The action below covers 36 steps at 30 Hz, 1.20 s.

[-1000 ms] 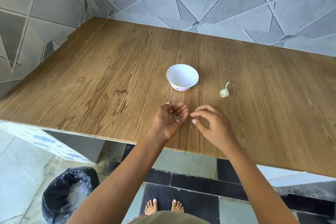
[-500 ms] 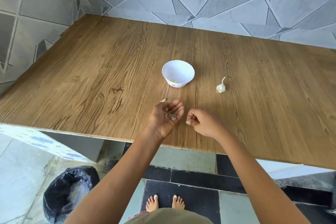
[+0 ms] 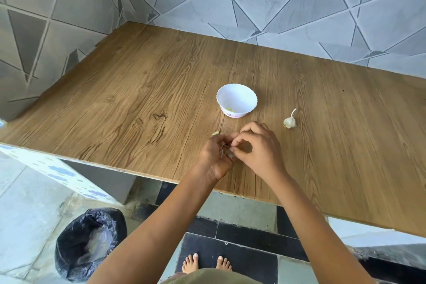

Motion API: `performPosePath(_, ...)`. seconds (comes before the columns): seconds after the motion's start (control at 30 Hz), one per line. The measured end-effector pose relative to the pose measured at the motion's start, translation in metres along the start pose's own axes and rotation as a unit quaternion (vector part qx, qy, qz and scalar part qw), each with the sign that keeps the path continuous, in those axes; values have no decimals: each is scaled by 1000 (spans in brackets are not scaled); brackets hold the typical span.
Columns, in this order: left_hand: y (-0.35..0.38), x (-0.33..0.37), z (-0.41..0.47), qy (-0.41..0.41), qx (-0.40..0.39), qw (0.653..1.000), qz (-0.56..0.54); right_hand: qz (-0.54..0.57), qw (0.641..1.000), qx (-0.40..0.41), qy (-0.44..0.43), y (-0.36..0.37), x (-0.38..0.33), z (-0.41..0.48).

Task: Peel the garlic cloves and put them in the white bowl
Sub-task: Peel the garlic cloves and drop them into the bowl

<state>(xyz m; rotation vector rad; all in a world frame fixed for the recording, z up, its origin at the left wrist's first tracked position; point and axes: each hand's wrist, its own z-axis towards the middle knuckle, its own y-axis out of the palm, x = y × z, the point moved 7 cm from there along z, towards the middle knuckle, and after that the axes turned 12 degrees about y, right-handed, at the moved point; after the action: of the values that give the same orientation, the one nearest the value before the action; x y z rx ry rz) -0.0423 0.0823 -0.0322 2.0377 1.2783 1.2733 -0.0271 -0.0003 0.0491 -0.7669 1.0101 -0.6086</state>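
Both hands sit over the near-middle of the brown wood-grain tabletop [image 3: 138,99]. Left hand [image 3: 215,157] is palm up and half-cupped, fingers curled around thin greyish papery garlic skins [image 3: 227,152]. Right hand [image 3: 260,147] touches it from the right, fingertips bunched and pinching those skins. Can't tell if a clove is inside.

The small white scalloped bowl [image 3: 252,97] is just beyond the hands. A whitish stemmed garlic bulb [image 3: 289,122] lies right of it. A small pale loose clove [image 3: 216,133] lies on the tabletop, just beyond the left fingertips.
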Motion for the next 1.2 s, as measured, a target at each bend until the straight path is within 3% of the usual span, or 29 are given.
performPosePath(0.27, -4, 10, -10, 1, -9, 1000, -13, 128, 990, -38, 34, 2, 16, -13)
performPosePath(0.53, -43, 51, -48, 126, 66, 984, -104, 262, 956, -123, 49, 36, 0, -21)
performPosePath(0.73, -111, 94, -115, 265, 159, 938, -158, 294, 932, -210, -43, 69, -74, -37)
performPosePath(0.93, -201, 125, -188, 362, 234, 881, -195, 318, 878, -331, -138, 124, -170, -81)
performPosePath(1.07, -277, 150, -214, 380, 286, 855, -206, 325, 835, -418, -150, 183, -226, -113)
performPosePath(1.2, -369, 180, -211, 356, 334, 848, -208, 302, 834, -440, -139, 258, -269, -134)
